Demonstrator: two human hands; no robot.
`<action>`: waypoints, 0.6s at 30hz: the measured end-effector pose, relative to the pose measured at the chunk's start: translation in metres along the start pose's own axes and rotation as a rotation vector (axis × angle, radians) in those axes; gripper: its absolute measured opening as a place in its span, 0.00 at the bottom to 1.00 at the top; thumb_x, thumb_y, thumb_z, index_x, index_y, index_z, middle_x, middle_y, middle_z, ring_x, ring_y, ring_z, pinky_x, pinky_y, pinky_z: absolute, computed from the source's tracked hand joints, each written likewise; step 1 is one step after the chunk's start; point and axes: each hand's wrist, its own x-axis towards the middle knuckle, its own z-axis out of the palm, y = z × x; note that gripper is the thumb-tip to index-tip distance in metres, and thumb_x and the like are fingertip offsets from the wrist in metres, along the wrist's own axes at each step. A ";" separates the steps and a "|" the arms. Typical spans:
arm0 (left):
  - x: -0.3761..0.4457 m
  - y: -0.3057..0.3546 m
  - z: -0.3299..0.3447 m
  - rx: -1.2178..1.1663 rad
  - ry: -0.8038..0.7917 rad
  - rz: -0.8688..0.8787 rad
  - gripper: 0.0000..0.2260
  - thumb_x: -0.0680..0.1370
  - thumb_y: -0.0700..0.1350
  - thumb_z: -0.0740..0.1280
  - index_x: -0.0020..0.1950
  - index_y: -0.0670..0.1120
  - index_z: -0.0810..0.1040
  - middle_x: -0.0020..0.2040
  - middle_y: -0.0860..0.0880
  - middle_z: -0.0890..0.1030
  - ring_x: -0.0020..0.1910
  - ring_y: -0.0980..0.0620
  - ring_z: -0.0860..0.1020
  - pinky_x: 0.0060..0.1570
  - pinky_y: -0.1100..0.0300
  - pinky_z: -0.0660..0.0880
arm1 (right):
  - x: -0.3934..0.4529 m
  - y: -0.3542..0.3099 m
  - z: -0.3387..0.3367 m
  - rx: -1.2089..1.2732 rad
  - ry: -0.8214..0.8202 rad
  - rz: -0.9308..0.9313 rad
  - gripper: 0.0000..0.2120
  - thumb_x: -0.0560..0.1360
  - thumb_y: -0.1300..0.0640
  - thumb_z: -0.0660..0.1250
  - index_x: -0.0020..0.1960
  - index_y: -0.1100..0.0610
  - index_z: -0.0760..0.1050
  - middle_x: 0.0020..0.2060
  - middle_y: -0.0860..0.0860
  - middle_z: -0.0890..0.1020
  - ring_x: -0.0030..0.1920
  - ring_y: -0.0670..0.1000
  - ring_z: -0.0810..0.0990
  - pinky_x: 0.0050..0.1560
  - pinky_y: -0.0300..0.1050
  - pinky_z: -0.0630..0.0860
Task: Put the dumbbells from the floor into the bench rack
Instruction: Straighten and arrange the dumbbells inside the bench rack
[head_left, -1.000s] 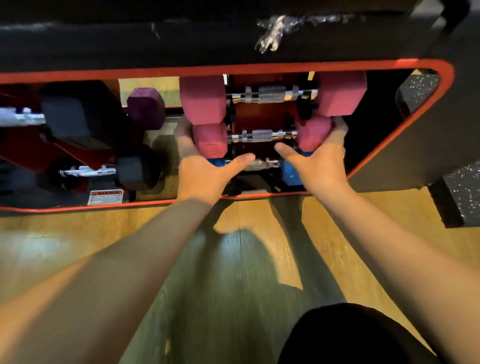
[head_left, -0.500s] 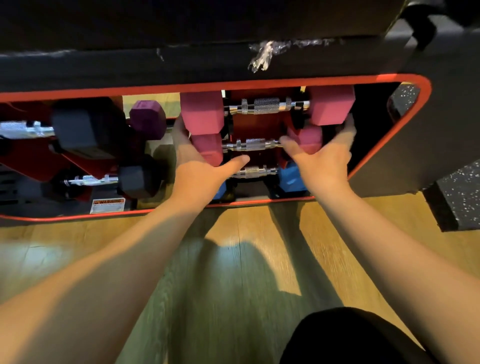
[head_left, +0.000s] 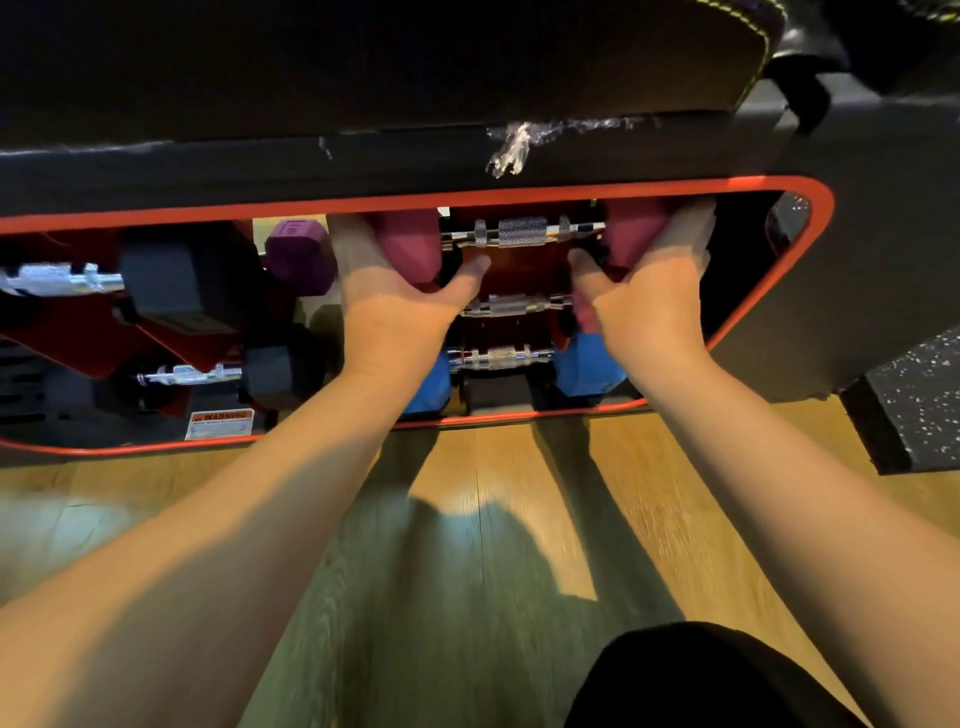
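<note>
Both hands are inside the bench rack (head_left: 826, 218), one on each head of the top pink dumbbell (head_left: 410, 244). Left hand (head_left: 400, 306) has fingers wrapped over the outer side of the left head with its thumb hooked on the inner face; right hand (head_left: 649, 301) mirrors that on the right head. So both are gripping the dumbbell by its ends, not by the bar.

Key relation: the dumbbell's long axis runs left-right, parallel to the rack's red rim, straight ahead of both hands at the top tier. Neither hand is clearly nearer. My read is it's being seated onto the upper cradle; whether it already bears on it I can't tell.

Below it in the rack: a second pink dumbbell (head_left: 511, 305), then a blue dumbbell (head_left: 592, 366) lowest.

Heads look matte, rubbery, hex-faceted. Bars are chrome with knurled centres. To the rack's left side, a purple head (head_left: 298, 254) and dark grey hex dumbbells (head_left: 182, 283)
</note>
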 end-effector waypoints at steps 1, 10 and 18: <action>0.000 -0.001 -0.001 0.007 -0.006 -0.016 0.34 0.58 0.74 0.69 0.39 0.44 0.68 0.32 0.45 0.71 0.30 0.46 0.73 0.33 0.46 0.79 | 0.003 -0.001 0.002 -0.037 -0.006 0.000 0.31 0.64 0.27 0.54 0.27 0.56 0.60 0.29 0.56 0.69 0.40 0.55 0.67 0.42 0.48 0.62; -0.020 0.034 -0.076 0.239 -0.376 -0.012 0.25 0.71 0.65 0.69 0.32 0.44 0.69 0.29 0.49 0.71 0.29 0.51 0.71 0.30 0.58 0.64 | -0.038 -0.050 -0.080 -0.005 -0.115 0.159 0.35 0.65 0.34 0.71 0.58 0.60 0.70 0.57 0.57 0.74 0.56 0.59 0.74 0.60 0.58 0.73; -0.038 0.169 -0.268 0.203 -0.776 -0.297 0.29 0.71 0.61 0.71 0.68 0.51 0.72 0.57 0.54 0.79 0.51 0.49 0.82 0.50 0.45 0.81 | -0.098 -0.222 -0.225 -0.097 -0.547 0.220 0.18 0.77 0.49 0.66 0.64 0.55 0.74 0.63 0.55 0.75 0.60 0.58 0.75 0.61 0.49 0.70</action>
